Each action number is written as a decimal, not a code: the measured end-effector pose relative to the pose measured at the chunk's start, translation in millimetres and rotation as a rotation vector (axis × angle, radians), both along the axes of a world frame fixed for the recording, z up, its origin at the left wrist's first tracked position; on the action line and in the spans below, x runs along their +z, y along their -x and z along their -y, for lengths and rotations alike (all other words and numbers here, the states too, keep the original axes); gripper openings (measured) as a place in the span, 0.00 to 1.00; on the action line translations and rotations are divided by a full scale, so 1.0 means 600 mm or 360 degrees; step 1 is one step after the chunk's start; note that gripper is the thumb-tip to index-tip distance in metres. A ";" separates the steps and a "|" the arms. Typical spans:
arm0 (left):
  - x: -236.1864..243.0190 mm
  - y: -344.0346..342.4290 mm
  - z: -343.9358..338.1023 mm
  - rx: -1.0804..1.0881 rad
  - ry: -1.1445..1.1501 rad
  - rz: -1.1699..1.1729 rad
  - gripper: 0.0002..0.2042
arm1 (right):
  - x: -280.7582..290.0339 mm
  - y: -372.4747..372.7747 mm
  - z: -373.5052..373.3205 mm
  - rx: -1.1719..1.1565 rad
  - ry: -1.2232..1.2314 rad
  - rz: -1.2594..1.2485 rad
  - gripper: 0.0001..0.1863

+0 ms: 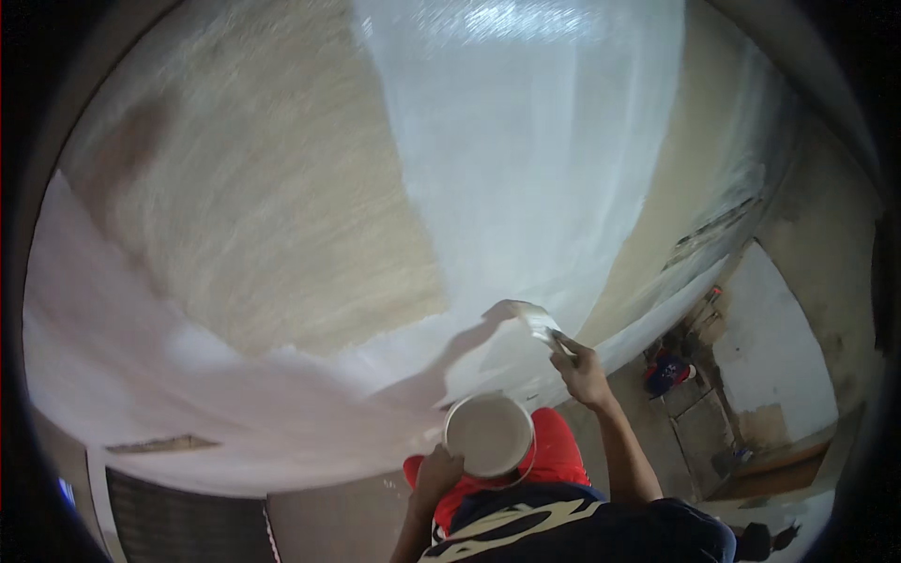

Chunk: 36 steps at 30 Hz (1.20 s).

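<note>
In the head view my right hand (584, 375) is closed round the handle of a paintbrush (535, 321), whose pale, paint-coated bristles are at the lower part of a wall (282, 225), beside a shadow. The wall has white painted areas down the middle and along the bottom, with beige patches either side. My left hand (441, 469) grips the rim of a round white bucket (488, 433) held over my red-clothed legs. The bucket looks light inside; I cannot make out how full it is.
A dark slatted opening (188, 516) is at lower left. On the right are a tiled floor (694, 441) with a dark red-and-blue item (668, 372), a partly white side wall (770, 338) and a wooden edge (793, 450) near the bottom.
</note>
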<state>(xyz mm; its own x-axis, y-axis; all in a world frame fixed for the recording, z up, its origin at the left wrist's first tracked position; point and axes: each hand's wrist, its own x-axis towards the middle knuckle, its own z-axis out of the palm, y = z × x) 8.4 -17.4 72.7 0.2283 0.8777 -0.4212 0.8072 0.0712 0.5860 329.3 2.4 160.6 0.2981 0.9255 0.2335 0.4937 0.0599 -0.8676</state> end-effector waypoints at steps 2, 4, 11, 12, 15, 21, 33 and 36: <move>-0.016 0.001 -0.015 -0.0076 -0.0059 0.0102 0.22 | 0.038 0.021 0.050 0.0058 0.0523 -0.0581 0.28; -0.028 -0.004 -0.019 -0.0035 -0.0044 0.0044 0.23 | 0.057 0.021 0.076 0.0133 0.0871 -0.0667 0.29; -0.018 -0.009 -0.015 0.0056 -0.0052 0.0083 0.21 | 0.093 0.045 0.073 0.0930 0.0911 0.0456 0.28; -0.018 -0.008 -0.013 0.0058 -0.0090 0.0119 0.20 | 0.094 0.058 0.067 0.0994 0.1035 0.0588 0.27; -0.004 -0.012 -0.005 0.0064 -0.0069 0.0171 0.22 | 0.070 0.098 0.051 0.1130 0.1068 0.1097 0.19; -0.024 -0.009 0.009 0.0089 -0.0201 0.0203 0.22 | -0.128 0.152 0.020 0.1225 0.0504 0.1192 0.11; -0.024 -0.007 0.001 0.0013 -0.0209 0.0218 0.22 | -0.221 0.220 -0.019 0.1106 0.0935 0.1339 0.20; -0.015 -0.010 -0.002 0.0026 -0.0199 0.0208 0.22 | -0.220 0.209 -0.012 0.1064 0.0952 0.1330 0.20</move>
